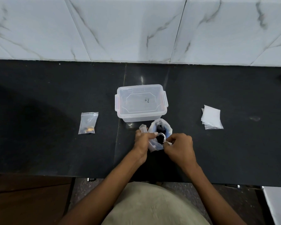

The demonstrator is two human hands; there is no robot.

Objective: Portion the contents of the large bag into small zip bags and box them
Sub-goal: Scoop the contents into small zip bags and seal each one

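The large white bag stands open on the black counter, just in front of the clear plastic box. Dark contents show inside the bag. My left hand grips the bag's near edge together with a small clear zip bag that sticks up above my fingers. My right hand pinches the handle of a small white scoop whose cup sits at the bag's mouth. A filled small zip bag with brownish pieces lies flat to the left.
A stack of empty small zip bags lies on the counter to the right. The box's lid is on, with a mark written on it. A marble-tiled wall rises behind the counter. The counter's front edge runs close to my body.
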